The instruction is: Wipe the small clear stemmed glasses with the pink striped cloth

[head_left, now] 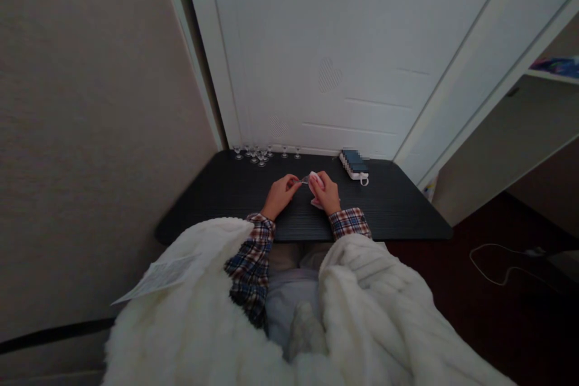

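Over the middle of the black table, my left hand (279, 194) pinches the thin end of a small clear stemmed glass (304, 180). Closed around a pink and white cloth (315, 182), my right hand (327, 193) presses it against the glass's other end. Part of the cloth hangs below the right fingers. The glass lies sideways between the two hands, its bowl partly covered by the cloth. Several similar small stemmed glasses (262, 158) stand upright along the table's back left edge, apart from my hands.
A dark-topped, white device with a loop (354, 164) lies at the back right of the black table (384, 211). Behind the table rises a white door panel (316, 24); a wall (99, 102) is on the left. A white cable (493, 246) lies low at right.
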`<state>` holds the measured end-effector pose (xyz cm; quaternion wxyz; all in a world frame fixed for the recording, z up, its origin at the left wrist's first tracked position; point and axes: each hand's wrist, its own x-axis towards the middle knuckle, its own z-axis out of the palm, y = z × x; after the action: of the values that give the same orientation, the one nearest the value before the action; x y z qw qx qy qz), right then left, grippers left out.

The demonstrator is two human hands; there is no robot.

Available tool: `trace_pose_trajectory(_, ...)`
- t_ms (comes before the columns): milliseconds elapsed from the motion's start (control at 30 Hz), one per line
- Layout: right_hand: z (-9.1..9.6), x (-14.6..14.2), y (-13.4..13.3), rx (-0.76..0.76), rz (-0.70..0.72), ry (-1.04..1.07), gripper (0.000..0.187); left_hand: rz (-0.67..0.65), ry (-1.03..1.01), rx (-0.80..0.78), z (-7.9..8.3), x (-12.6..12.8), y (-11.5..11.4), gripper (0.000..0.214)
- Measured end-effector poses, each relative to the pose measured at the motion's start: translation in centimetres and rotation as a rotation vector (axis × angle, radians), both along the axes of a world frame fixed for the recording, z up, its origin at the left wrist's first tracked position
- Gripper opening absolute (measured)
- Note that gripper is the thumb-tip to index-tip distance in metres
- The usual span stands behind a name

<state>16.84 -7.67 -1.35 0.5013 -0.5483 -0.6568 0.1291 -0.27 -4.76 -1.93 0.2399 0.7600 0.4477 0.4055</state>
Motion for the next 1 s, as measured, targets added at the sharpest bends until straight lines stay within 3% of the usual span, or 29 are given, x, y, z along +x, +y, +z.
trace_pose_trajectory(1000,0.11,0.09,-0.37,-0.008,-0.005,-0.070,0.036,0.000,-0.033,-0.036,0.17,-0.26,-0.35,0.029)
